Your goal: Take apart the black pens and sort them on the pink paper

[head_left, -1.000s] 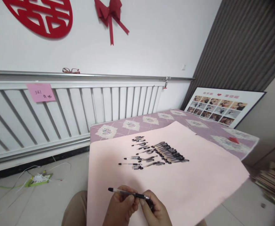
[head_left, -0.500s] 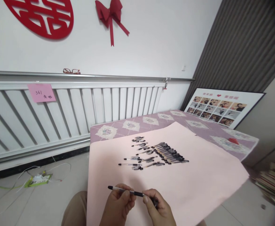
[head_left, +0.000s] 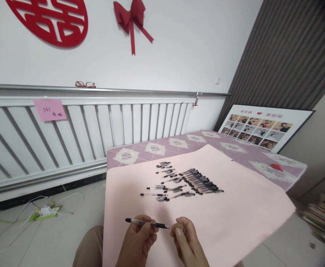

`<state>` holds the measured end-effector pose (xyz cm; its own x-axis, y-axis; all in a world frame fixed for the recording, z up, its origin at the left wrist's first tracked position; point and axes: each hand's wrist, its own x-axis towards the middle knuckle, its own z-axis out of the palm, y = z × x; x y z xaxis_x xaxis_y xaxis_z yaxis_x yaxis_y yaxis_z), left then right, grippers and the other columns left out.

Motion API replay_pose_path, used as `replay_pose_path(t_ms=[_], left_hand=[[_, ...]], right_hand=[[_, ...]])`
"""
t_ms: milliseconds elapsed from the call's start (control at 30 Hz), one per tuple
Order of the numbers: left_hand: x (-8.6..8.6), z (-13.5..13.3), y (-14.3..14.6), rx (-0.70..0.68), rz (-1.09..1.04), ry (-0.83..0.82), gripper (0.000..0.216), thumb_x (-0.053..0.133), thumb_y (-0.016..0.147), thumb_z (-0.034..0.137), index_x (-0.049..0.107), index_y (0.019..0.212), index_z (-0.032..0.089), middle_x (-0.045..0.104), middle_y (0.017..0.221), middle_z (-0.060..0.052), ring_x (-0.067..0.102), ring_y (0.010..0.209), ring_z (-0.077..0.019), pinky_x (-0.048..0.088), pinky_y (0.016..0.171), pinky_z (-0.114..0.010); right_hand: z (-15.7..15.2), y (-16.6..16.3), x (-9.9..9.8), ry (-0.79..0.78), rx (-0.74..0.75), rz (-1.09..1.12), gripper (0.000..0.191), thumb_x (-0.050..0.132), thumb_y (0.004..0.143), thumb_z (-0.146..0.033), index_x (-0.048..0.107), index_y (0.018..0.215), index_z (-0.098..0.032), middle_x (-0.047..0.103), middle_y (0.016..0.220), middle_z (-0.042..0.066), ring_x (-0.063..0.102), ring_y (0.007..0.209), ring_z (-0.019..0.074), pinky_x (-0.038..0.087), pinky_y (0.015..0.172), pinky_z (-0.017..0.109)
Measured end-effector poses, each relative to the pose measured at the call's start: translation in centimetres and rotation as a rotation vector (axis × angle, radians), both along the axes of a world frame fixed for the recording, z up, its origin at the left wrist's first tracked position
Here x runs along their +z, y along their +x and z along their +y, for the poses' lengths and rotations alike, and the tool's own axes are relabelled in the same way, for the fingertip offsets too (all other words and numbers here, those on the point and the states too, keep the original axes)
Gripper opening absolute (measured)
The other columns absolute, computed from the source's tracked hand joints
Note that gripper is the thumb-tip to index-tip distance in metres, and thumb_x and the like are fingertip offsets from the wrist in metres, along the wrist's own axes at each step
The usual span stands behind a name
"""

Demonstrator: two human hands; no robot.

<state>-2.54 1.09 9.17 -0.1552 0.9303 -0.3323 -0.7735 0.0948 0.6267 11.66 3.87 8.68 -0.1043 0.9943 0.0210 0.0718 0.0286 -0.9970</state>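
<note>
My left hand [head_left: 141, 235] pinches a slim pen [head_left: 148, 223] with a clear barrel, a black end and a black grip. Its bare metal tip points right, towards my other hand. Just beyond that tip, my right hand [head_left: 186, 239] is closed with thumb and fingers together around a pen cap, mostly hidden by the fingers. Past both hands, several capped pens [head_left: 202, 181] lie side by side in a slanted row. Left of them are loose uncapped pens [head_left: 152, 194] and separate caps [head_left: 161, 199] in a scattered column.
Pink paper [head_left: 234, 211] covers most of the table, over a purple patterned cloth [head_left: 173, 142]. A white radiator [head_left: 140, 122] runs behind. At the right a photo board [head_left: 265, 128] leans by stacked books [head_left: 322, 218]. A power strip [head_left: 45, 213] lies on the floor at left.
My hands have drawn apart slightly, and the pen's metal tip now shows between them. The dark piece that showed in my right hand is now mostly covered by its fingers.
</note>
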Motion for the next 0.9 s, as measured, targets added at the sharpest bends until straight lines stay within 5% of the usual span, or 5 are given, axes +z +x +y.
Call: replay_pose_path(t_ms=[200,400,900], left_hand=[[0.0,0.0,-0.2,0.028,-0.006,-0.016,0.024,0.073,0.064,0.021,0.054,0.078,0.019,0.064,0.074,0.001,0.062,0.067,-0.0096,0.047,0.061,-0.02],[0.1,0.0,-0.5,0.045,-0.008,-0.028,0.027,0.073,0.063,0.021,0.052,0.08,0.02,0.064,0.072,0.002,0.062,0.068,-0.0104,0.047,0.063,-0.021],[0.4,-0.2,0.2,-0.026,0.004,0.023,0.025,0.074,0.06,0.023,0.053,0.073,0.019,0.062,0.066,0.002,0.058,0.062,-0.0093,0.043,0.06,-0.022]], right_hand=[[0.1,0.9,1.2,0.058,0.141,-0.191,0.021,0.044,0.081,-0.043,0.05,0.077,-0.022,0.053,0.067,-0.002,0.045,0.052,0.0102,0.04,0.05,0.02],[0.5,1.2,1.3,0.257,0.17,-0.266,0.018,0.051,0.079,-0.034,0.063,0.088,-0.023,0.062,0.084,0.005,0.058,0.082,0.0178,0.045,0.075,0.025],[0.0,0.0,-0.3,0.337,0.128,-0.297,0.017,0.049,0.078,-0.037,0.058,0.075,-0.023,0.055,0.069,-0.001,0.048,0.054,0.0117,0.037,0.05,0.022]])
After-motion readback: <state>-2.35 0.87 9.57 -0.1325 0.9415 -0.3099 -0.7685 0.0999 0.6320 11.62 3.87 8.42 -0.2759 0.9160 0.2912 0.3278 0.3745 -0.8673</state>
